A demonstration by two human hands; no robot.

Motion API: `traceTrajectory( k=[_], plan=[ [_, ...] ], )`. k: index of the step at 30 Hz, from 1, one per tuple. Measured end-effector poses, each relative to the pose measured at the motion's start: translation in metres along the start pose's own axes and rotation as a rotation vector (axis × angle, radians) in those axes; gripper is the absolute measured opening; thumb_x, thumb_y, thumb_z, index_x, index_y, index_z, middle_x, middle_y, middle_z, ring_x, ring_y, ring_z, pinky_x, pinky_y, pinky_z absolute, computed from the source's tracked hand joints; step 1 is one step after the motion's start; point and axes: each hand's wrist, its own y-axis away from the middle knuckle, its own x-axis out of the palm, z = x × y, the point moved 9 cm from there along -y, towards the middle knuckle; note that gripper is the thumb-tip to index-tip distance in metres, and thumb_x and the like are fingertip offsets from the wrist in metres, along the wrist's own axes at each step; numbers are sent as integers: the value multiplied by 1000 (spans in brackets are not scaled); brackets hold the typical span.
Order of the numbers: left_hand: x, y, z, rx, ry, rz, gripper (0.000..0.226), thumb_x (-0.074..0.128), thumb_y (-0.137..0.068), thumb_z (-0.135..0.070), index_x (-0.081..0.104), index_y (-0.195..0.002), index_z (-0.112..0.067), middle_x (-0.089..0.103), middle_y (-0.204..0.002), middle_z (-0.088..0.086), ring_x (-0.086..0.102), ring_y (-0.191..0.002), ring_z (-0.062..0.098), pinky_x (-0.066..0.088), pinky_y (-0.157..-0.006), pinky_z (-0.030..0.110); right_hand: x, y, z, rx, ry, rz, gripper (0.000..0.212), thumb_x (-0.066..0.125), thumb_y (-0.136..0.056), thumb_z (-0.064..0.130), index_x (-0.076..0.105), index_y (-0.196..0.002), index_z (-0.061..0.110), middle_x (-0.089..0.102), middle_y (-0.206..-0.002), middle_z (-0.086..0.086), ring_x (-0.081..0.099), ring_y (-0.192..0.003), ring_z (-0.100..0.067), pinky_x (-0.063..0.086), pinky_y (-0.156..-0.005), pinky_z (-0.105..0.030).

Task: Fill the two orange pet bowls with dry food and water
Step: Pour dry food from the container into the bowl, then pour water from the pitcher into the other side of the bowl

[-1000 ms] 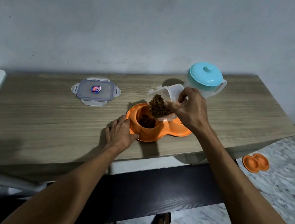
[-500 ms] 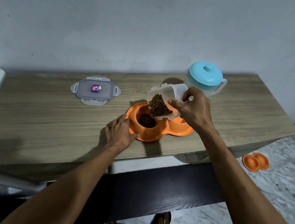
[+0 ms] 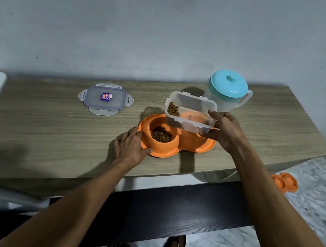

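The right hand (image 3: 224,131) grips the near-empty, light food container (image 3: 190,113) by its rigid end wall. Just beside the flat, open left hand (image 3: 130,147), the double pet bowl (image 3: 176,140) looks slide-prone.

The only printed mark is a small blue, red and white sticker (image 3: 106,96) at the centre of the clear container lid (image 3: 105,99), which lies near the table's (image 3: 28,122) back edge; its lettering is too small to read.

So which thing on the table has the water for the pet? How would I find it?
Look at the wooden table against the grey wall. At its far right end, behind the orange double bowl, stands the pitcher. It is the only tall, see-through thing there, and the only one with a round turquoise lid.
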Motion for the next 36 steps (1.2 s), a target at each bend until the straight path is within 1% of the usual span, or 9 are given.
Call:
traceTrajectory(
  k=[3, 5, 7, 10, 14, 19, 24, 29, 36],
  plan=[
    [1, -1, 1, 0, -4, 1, 77, 71, -79, -50, 39, -145, -27, 28, -159, -4, 27, -145, 26, 23, -115, 55, 8, -9, -5, 30, -40, 36, 43, 64, -94, 22, 48, -128, 0, 65, -102, -18, 72, -81, -32, 61, -69, -46],
    [1, -1, 2, -6, -2, 4, 77, 71, -79, -50, 38, -146, -28, 27, -160, -4, 26, -146, 26, 22, -115, 55, 16, -15, -4, 35, -49, 64, 41, 62, -95, 21, 48, -127, 0, 71, -105, -20, 74, -86, -36, 62, -71, -48],
    [1, -1, 2, -7, -13, 6, 78, 70, -79, -51, 38, -146, -29, 26, -160, -4, 26, -146, 26, 22, -115, 55, 27, -22, 1, 26, -22, 69, 41, 62, -95, 22, 48, -126, -2, 70, -109, -23, 71, -95, -42, 62, -71, -50],
    [2, -1, 3, -7, -14, -2, 76, 71, -78, -51, 40, -144, -29, 27, -160, -5, 28, -145, 26, 23, -115, 55, 47, -35, 12, -19, 55, 45, 27, 61, -96, 21, 54, -114, 2, 66, -101, -19, 71, -86, -41, 62, -61, -48],
    [3, -2, 2, -17, -40, -5, 75, 71, -79, -50, 41, -144, -26, 26, -160, -4, 28, -145, 25, 24, -113, 53, 79, -63, 28, -78, 130, 8, 14, 62, -95, 20, 58, -99, 7, 64, -106, -20, 71, -83, -41, 61, -63, -53],
    [3, -2, 3, -22, -30, -4, 77, 70, -80, -51, 38, -146, -28, 23, -161, -5, 24, -146, 25, 21, -114, 54, 105, -104, 28, -93, 259, -69, 19, 66, -92, 22, 64, -93, 3, 69, -97, -26, 72, -67, -39, 62, -61, -50],
    [4, -2, 5, -37, -42, 5, 78, 67, -82, -49, 33, -149, -29, 21, -161, -5, 23, -147, 25, 20, -116, 53, 118, -118, 24, -136, 432, -134, 20, 67, -92, 24, 69, -95, 4, 70, -99, -15, 71, -85, -30, 62, -75, -45],
    [3, -1, 4, -39, -48, 9, 74, 66, -83, -48, 34, -148, -29, 20, -162, -5, 22, -147, 25, 20, -116, 54, 124, -123, 22, -148, 487, -138, 22, 67, -92, 22, 70, -95, 1, 68, -94, -12, 71, -82, -27, 62, -74, -40],
    [2, 0, 2, -49, -42, 10, 74, 65, -84, -45, 32, -148, -28, 19, -162, -4, 22, -147, 25, 20, -115, 54, 123, -127, 10, -124, 548, -162, 27, 70, -89, 24, 72, -99, -1, 71, -104, -16, 73, -82, -32, 62, -75, -43]
  ],
)
